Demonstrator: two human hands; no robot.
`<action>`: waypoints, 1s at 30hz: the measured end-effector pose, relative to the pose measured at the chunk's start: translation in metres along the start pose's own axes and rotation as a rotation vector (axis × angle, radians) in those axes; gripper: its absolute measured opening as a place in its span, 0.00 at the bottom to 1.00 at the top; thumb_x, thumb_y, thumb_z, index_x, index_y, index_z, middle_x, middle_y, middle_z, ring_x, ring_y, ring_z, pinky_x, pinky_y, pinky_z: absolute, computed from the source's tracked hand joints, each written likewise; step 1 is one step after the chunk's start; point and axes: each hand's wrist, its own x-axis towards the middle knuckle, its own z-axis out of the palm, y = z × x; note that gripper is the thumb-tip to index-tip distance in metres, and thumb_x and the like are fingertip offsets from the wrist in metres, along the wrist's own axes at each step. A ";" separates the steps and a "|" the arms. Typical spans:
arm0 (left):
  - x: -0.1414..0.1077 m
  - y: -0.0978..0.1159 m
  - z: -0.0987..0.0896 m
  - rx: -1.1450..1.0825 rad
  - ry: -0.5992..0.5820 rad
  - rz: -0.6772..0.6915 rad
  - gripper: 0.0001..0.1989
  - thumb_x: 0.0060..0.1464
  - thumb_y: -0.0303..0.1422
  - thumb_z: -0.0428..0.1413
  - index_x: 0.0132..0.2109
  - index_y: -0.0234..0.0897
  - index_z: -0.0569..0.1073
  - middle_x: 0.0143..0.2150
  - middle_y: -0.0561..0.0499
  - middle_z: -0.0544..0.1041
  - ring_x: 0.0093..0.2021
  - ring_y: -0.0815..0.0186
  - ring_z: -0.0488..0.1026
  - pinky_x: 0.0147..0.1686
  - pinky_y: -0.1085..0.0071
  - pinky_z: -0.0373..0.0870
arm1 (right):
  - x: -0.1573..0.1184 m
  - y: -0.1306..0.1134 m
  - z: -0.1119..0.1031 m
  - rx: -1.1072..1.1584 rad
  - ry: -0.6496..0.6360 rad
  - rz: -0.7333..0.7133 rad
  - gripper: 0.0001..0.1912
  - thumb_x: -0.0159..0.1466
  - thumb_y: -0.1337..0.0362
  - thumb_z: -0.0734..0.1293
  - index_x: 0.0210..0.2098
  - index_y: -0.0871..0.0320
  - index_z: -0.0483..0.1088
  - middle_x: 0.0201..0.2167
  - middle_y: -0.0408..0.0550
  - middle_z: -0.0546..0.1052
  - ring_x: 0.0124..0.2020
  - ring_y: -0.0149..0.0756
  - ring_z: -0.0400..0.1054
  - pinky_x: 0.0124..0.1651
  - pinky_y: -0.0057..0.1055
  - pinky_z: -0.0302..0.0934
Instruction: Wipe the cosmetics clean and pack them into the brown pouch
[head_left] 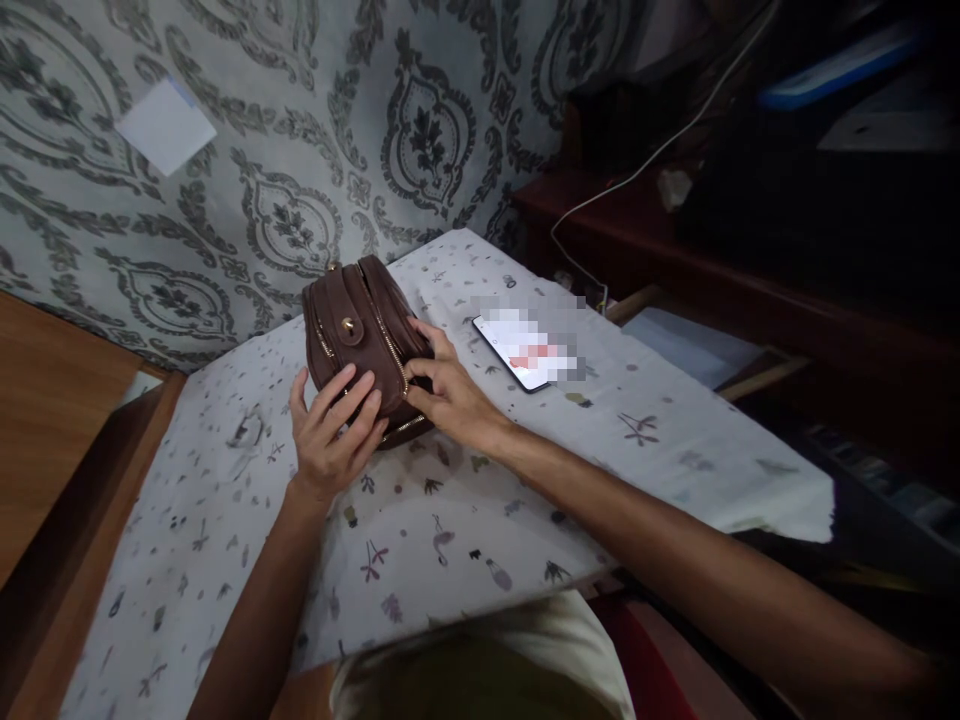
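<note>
A brown leather-look bag [367, 350] with gold-coloured zips and a strap tab with a round gold stud rests on the patterned tablecloth. My left hand [334, 430] lies against its near left face, fingers spread and touching the leather. At the bag's right side, my right hand [442, 385] has thumb and fingers pinched at the lower end of a zip [391, 345]. The zip's pull is hidden by the fingers. Part of the bag's right side is covered by the same hand.
A phone [517, 352] with a lit, partly blurred screen lies right of the bag. The white printed tablecloth [450, 540] covers the table, which stands against a patterned wall. An open drawer [690, 345] and a white cable [645, 165] are at the right, by dark furniture.
</note>
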 end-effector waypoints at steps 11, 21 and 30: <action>-0.004 0.015 0.001 -0.112 0.058 -0.186 0.18 0.61 0.30 0.56 0.58 0.44 0.71 0.60 0.41 0.76 0.65 0.53 0.67 0.65 0.45 0.57 | -0.006 -0.007 -0.008 0.058 0.138 -0.006 0.11 0.61 0.67 0.64 0.42 0.51 0.74 0.65 0.49 0.66 0.69 0.44 0.57 0.70 0.46 0.49; 0.006 0.003 0.019 -0.542 0.181 -0.817 0.31 0.67 0.42 0.48 0.73 0.48 0.49 0.75 0.46 0.51 0.74 0.60 0.49 0.71 0.63 0.53 | 0.053 0.007 -0.012 0.128 0.190 0.055 0.31 0.68 0.42 0.60 0.63 0.50 0.64 0.69 0.51 0.62 0.71 0.41 0.53 0.74 0.45 0.43; 0.008 0.012 0.001 -0.128 0.019 -0.254 0.40 0.54 0.52 0.61 0.68 0.44 0.61 0.71 0.35 0.60 0.73 0.43 0.52 0.69 0.40 0.47 | 0.072 0.016 -0.003 0.063 0.105 -0.008 0.34 0.68 0.39 0.56 0.64 0.52 0.63 0.70 0.52 0.61 0.72 0.39 0.50 0.74 0.43 0.40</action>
